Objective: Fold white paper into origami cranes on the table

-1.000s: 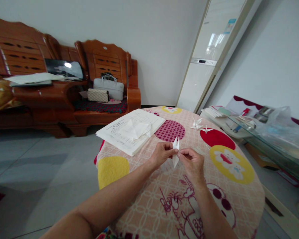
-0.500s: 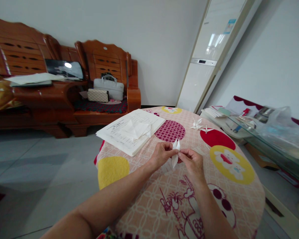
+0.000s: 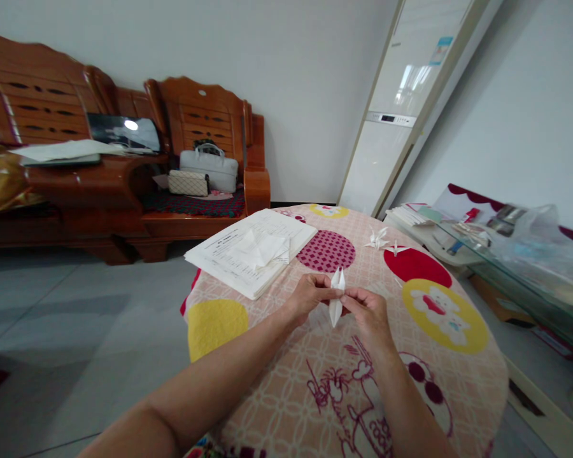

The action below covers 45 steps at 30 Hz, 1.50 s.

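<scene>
Above the tablecloth, a narrow piece of folded white paper (image 3: 335, 310) stands between my hands, with two split points at its top and one point at the bottom. My left hand (image 3: 311, 295) pinches its left side near the middle. From the right, my right hand (image 3: 368, 310) pinches the same paper, thumb and fingertips close to those of the left. On the far right of the table lie two folded paper cranes, one larger (image 3: 377, 238) and one smaller (image 3: 395, 249).
A stack of printed sheets (image 3: 229, 261) with folded white paper (image 3: 260, 248) on top lies at the table's left. The patterned tablecloth (image 3: 277, 407) covers the round table. Right of it stands a glass shelf (image 3: 496, 254) with a plastic bag (image 3: 549, 245). Wooden chairs (image 3: 205, 114) stand behind.
The folded paper has tipped slightly and now shows its long face more squarely. Both hands keep their pinch and have shifted only a little.
</scene>
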### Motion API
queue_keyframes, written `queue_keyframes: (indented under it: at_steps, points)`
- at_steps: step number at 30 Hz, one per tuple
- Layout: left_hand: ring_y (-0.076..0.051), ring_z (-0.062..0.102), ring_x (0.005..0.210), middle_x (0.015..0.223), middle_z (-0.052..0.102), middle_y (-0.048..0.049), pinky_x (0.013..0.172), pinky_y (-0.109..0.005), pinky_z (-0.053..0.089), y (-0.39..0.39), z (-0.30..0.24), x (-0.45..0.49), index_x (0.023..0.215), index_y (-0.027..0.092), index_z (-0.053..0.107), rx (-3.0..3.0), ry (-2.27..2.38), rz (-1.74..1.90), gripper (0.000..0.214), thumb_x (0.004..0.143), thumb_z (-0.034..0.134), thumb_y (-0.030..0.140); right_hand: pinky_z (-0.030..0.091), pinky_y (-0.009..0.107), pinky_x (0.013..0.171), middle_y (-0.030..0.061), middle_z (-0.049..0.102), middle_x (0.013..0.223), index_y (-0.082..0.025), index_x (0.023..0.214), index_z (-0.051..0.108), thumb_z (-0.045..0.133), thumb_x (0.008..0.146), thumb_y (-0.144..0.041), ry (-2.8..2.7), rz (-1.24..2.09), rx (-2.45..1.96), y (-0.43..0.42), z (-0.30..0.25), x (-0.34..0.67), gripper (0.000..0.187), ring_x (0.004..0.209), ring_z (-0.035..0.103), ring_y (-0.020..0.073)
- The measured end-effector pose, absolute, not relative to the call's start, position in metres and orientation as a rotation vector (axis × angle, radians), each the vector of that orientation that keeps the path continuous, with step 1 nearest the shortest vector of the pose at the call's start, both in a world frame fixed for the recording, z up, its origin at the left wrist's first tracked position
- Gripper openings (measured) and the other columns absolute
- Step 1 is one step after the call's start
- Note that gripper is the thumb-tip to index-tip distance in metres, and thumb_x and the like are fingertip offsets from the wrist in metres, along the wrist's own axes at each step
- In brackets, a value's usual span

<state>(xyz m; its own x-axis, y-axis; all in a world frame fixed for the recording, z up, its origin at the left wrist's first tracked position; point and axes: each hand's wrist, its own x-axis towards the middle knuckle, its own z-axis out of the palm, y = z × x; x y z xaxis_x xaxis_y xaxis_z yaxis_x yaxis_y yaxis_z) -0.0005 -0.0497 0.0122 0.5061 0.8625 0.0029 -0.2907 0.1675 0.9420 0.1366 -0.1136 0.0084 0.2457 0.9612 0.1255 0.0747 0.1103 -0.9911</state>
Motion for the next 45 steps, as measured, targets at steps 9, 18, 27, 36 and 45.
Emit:
queue_keyframes:
  at_steps: [9, 18, 27, 36, 45]
  points:
    - [-0.008, 0.052, 0.049, 0.055, 0.058, 0.0005, 0.051, -0.021, 0.039, -0.0492, 0.0162, -0.0028, 0.062, 0.01, 0.061, 1.184, 0.594, 0.929, 0.033, 0.063, 0.079, 0.038, 0.048, 0.026, 0.058, 0.003, 0.071, 0.065, -0.015, 0.078, 0.074, 0.065, 0.077, -0.027, -1.176, 0.948, -1.234, -0.1163, 0.0127, 0.1367, 0.015, 0.059, 0.063, 0.0172]
    - [-0.007, 0.048, 0.046, 0.05, 0.055, 0.0015, 0.048, -0.02, 0.036, -0.0511, 0.0173, -0.002, 0.055, 0.012, 0.058, 1.218, 0.633, 1.009, 0.031, 0.064, 0.078, 0.034, 0.05, 0.027, 0.059, 0.0031, 0.072, 0.067, -0.016, 0.08, 0.074, 0.068, 0.078, -0.032, -1.19, 0.961, -1.237, -0.1121, 0.0057, 0.1376, 0.018, 0.06, 0.063, 0.0177]
    - [-0.007, 0.045, 0.046, 0.05, 0.054, 0.0023, 0.047, -0.02, 0.033, -0.0518, 0.0143, 0.0014, 0.055, 0.012, 0.058, 1.25, 0.682, 1.063, 0.028, 0.063, 0.077, 0.03, 0.046, 0.024, 0.056, 0.0013, 0.068, 0.062, -0.015, 0.079, 0.075, 0.065, 0.081, -0.033, -1.229, 0.894, -1.25, -0.1138, 0.0073, 0.1328, 0.021, 0.056, 0.06, 0.0154]
    - [-0.006, 0.045, 0.046, 0.051, 0.053, 0.0042, 0.048, -0.02, 0.034, -0.0505, 0.0149, 0.0012, 0.055, 0.013, 0.056, 1.061, 0.627, 1.069, 0.025, 0.059, 0.078, 0.024, 0.043, 0.024, 0.054, -0.0002, 0.064, 0.057, -0.016, 0.068, 0.071, 0.064, 0.079, -0.031, -1.277, 0.906, -1.26, -0.1152, 0.0082, 0.1321, 0.02, 0.054, 0.057, 0.0148]
    - [-0.007, 0.047, 0.046, 0.051, 0.056, 0.0033, 0.049, -0.021, 0.036, -0.0458, 0.0178, -0.0025, 0.056, 0.013, 0.057, 1.06, 0.659, 1.095, 0.026, 0.057, 0.08, 0.027, 0.041, 0.024, 0.05, -0.0009, 0.063, 0.055, -0.016, 0.068, 0.072, 0.063, 0.077, -0.03, -1.294, 0.959, -1.272, -0.1176, 0.0127, 0.129, 0.019, 0.051, 0.055, 0.0144]
